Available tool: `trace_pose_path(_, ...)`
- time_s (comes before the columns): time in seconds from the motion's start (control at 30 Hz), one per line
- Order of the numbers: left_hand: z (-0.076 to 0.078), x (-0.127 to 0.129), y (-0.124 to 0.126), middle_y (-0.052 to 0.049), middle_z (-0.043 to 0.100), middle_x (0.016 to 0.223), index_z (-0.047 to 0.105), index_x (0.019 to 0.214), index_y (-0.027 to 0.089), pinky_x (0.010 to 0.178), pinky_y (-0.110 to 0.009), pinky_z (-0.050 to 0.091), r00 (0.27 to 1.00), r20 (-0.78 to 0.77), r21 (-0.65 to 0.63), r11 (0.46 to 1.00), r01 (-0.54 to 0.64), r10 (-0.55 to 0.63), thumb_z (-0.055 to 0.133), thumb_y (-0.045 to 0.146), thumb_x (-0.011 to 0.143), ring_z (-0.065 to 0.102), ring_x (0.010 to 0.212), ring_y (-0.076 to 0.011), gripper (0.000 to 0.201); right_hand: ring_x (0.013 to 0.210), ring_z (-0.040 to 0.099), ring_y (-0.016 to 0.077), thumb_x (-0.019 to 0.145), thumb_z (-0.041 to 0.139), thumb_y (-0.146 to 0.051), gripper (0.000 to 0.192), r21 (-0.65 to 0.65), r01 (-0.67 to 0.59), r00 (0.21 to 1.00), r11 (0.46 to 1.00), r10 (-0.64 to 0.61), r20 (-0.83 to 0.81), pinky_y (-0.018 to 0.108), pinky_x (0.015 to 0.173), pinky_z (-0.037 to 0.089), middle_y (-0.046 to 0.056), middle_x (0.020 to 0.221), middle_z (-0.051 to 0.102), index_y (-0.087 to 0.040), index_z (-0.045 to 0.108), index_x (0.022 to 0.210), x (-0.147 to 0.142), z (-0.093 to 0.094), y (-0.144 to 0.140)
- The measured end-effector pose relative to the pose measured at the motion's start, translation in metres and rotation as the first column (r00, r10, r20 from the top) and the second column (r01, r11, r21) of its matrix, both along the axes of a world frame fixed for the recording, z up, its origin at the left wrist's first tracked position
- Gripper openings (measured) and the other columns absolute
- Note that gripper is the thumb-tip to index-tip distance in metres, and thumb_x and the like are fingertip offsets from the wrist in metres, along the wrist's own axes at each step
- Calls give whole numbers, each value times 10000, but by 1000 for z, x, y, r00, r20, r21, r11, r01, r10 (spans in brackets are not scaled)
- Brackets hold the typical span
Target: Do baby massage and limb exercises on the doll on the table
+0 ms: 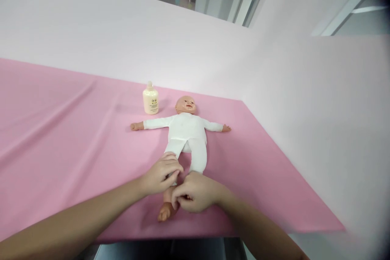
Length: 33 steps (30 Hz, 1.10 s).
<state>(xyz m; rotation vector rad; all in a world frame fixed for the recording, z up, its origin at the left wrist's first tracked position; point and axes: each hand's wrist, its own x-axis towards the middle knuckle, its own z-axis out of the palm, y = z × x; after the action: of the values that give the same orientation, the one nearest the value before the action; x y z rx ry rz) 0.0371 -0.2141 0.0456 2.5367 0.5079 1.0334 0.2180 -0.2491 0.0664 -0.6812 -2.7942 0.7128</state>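
A plastic baby doll in a white cloth suit (pixel 186 134) lies face-up on a pink tablecloth (pixel 61 130). The left hand (pixel 161 174) and right hand (pixel 193 197) both pinch closed around its near leg. A cream lotion bottle (pixel 150 98) stands near its head.

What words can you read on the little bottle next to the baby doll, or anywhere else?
None can be read.
Cream bottle: a small dark mark and lines of print on its front, too small and blurred to read.
Baby doll: plain white suit, no lettering.
Pink cloth: no print.
Left hand and right hand at the doll's legs: nothing written there.
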Motion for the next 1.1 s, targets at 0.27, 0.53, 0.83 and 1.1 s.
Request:
trace_pose_path(0.27,-8,2,4,-74,626,922,578,966,167,817,-346,441,998,37,-36,998,-59,60,391,197,907,538,888,-179,199,576,596,80,830,492,-179,146,-441,117,935,890,-248,-253,182,576,454,-17,654,652,-150,633,857,7,16,7)
trace_pose_path(0.53,-21,7,14,-124,498,1263,443,1234,198,1033,-459,378,974,-2,-62,972,-228,228,385,236,924,446,1208,-232,318,1161,493,187,813,481,-248,315,-319,742,400,590,-771,-496,368,1019,375,66,1169,555,-200,526,1121,22,-10,44)
trace_pose_path(0.83,-25,46,118,-148,345,1411,362,1302,177,1134,-489,212,856,136,-297,845,-444,498,412,310,895,285,1359,-263,431,1454,19,196,862,410,-501,718,-454,768,401,452,-892,-209,382,1176,97,89,1561,83,-184,187,1466,25,-33,60)
trace_pose_path(1.1,6,78,213,-183,531,1249,453,1174,122,1025,-358,353,617,151,-631,556,-541,772,566,389,821,476,1224,-261,457,1446,-85,199,893,407,-423,576,-426,741,477,519,-854,-209,411,1176,70,27,1575,0,-269,306,1439,24,-21,53)
